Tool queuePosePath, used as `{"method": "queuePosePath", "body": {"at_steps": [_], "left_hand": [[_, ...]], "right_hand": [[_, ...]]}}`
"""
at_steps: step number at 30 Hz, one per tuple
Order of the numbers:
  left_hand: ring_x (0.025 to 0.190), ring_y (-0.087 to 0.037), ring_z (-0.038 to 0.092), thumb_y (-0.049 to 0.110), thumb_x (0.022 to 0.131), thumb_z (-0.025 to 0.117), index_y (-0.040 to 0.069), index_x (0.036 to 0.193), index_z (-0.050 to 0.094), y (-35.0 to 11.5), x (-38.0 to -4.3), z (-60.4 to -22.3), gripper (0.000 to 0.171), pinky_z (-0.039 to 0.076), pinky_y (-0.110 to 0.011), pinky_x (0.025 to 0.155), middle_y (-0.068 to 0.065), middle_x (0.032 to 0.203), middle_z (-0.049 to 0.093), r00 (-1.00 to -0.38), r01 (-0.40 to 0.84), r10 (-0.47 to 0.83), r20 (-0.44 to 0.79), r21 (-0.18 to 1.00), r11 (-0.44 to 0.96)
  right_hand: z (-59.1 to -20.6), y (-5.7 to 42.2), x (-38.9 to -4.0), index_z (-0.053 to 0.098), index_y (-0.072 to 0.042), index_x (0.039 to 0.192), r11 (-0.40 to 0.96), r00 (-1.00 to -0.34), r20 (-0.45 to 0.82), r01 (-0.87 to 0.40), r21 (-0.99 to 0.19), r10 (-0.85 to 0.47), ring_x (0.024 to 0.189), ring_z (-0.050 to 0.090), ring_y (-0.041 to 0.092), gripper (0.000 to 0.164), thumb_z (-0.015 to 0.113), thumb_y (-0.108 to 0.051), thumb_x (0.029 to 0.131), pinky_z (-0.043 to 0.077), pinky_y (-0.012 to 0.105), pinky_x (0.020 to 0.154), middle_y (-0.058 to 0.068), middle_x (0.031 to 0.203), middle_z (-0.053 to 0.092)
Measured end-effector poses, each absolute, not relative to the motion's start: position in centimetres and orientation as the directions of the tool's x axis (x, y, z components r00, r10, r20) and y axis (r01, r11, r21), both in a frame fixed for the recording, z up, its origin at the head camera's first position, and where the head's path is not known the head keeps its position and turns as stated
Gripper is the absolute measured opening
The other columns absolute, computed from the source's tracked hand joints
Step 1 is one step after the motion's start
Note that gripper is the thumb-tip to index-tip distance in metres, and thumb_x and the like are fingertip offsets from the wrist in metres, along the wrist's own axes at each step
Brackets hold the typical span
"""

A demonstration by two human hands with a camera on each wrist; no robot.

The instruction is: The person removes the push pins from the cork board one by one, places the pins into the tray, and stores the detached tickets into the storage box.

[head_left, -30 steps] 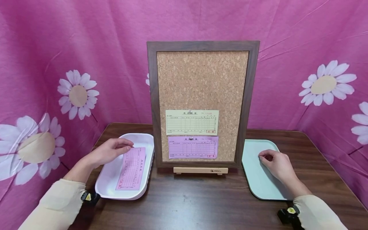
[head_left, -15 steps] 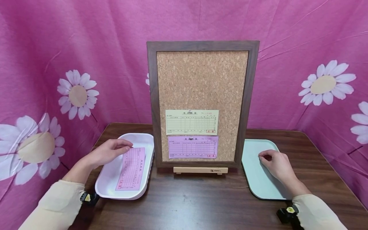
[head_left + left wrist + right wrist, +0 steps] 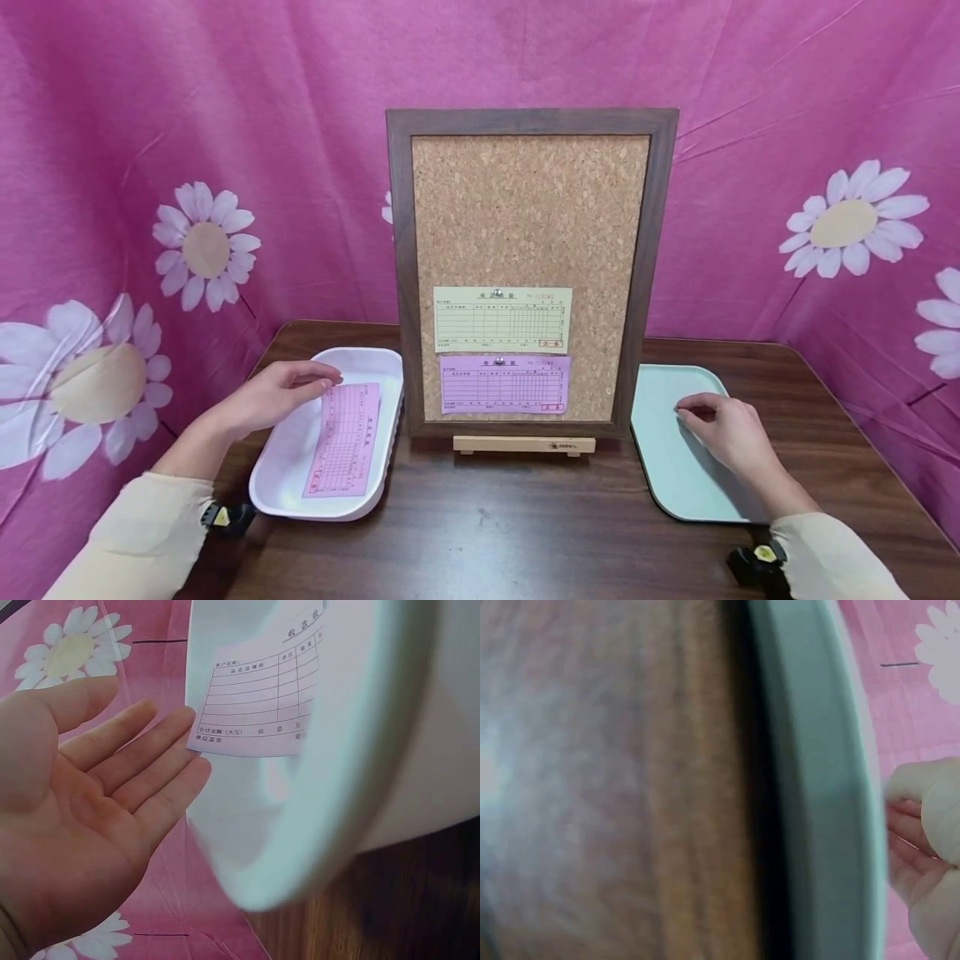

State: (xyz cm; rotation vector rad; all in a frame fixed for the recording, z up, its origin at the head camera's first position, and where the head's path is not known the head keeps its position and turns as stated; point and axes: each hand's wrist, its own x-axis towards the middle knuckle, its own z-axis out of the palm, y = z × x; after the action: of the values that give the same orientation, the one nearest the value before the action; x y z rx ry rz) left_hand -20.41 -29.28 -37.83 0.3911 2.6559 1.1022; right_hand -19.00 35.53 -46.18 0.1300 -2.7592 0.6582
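Note:
A pink receipt slip [image 3: 347, 442] lies lengthwise in the white tray [image 3: 281, 500] on the left. My left hand [image 3: 281, 396] hovers over the tray's far left side, fingertips right at the slip's upper end. In the left wrist view this hand [image 3: 105, 772] shows its palm, with loosely extended fingers and the thumb apart from them. Over the pale green tray [image 3: 667, 383] my right hand [image 3: 723, 429] has thumb and forefinger brought together at the tips. The right wrist view shows its curled fingers [image 3: 907, 840] partly behind the tray edge; I cannot tell whether they pinch something small.
A framed corkboard [image 3: 528, 208] stands between the trays, a light wooden support [image 3: 523, 445] at its foot. Pinned low on it are a yellow-green receipt [image 3: 498, 323] and a purple receipt [image 3: 502, 387] beneath. A pink flowered cloth [image 3: 322, 208] hangs behind the brown table [image 3: 487, 533].
My left hand has drawn back slightly to the left from the slip's upper end. The right hand and the slip stay practically where they were.

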Motion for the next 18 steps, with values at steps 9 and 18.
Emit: {"method": "queuePosePath", "body": {"at_steps": [9, 18], "left_hand": [[0.135, -0.042, 0.063, 0.019, 0.112, 0.059, 0.001, 0.141, 0.068, -29.6, -20.0, -37.0, 0.036, 0.054, -0.060, 0.110, -0.023, 0.141, 0.070, -0.950, 0.176, 0.308, -0.057, 0.714, 0.677], [0.132, -0.038, 0.065, 0.021, 0.112, 0.060, 0.006, 0.141, 0.069, -29.4, -19.4, -35.9, 0.034, 0.049, -0.012, 0.095, -0.018, 0.139, 0.072, -0.961, 0.193, 0.277, 0.011, 0.743, 0.640]], "right_hand": [[-43.7, 35.5, -18.5, 0.083, -0.008, 0.106, 0.856, -0.936, 0.352, -0.189, -0.480, -0.010, 0.087, 0.051, -0.025, 0.013, 0.082, -0.011, 0.093, 0.043, 0.008, 0.071, 0.017, 0.105, 0.083], [-40.8, 34.5, -17.9, 0.082, -0.007, 0.109, 0.785, -0.899, 0.437, -0.258, -0.563, 0.018, 0.090, 0.051, -0.032, 0.014, 0.080, -0.008, 0.095, 0.043, 0.001, 0.073, -0.035, 0.097, 0.072]]}}
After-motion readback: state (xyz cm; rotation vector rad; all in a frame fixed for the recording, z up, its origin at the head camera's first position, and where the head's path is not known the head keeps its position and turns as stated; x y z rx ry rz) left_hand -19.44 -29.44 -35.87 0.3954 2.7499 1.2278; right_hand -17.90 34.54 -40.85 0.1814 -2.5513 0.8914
